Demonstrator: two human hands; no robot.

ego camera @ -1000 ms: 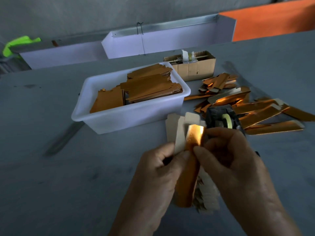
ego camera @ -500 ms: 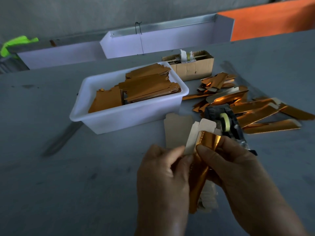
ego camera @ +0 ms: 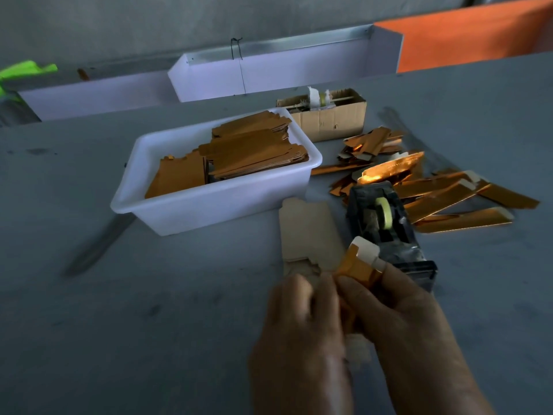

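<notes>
1. Two hands are seen low in the middle of the view, close together above the counter (ego camera: 119, 324), fingertips touching.
2. Left hand (ego camera: 299, 333): fingers are curled and pinched on the lower part of the gold carton (ego camera: 357, 266); the exact grip is blurred.
3. Right hand (ego camera: 398, 322): thumb and fingers are curled round the gold carton from the right side, just under its top end.
4. Gold carton: held up off the counter between both hands and tilted to the right; a pale flap is seen sticking up at its top. Most of its lower length is hidden by the hands.
5. Tape dispenser (ego camera: 386, 226): black, with a yellowish roll, set on the counter just behind the right hand.
6. Pale flat blanks (ego camera: 308, 232) are laid face down on the counter, left of the dispenser and just behind the left hand.
7. White tub (ego camera: 209, 205): placed further back on the left and filled with stacked gold sheets (ego camera: 254, 154).
8. Folded gold pieces (ego camera: 443, 196) are scattered on the counter to the right of the tub, behind the dispenser.
9. Cardboard box (ego camera: 329, 121): open, set behind the tub's right corner.
10. White trays (ego camera: 269, 73) are lined along the counter's back edge, with an orange surface (ego camera: 463, 34) at the far right.
</notes>
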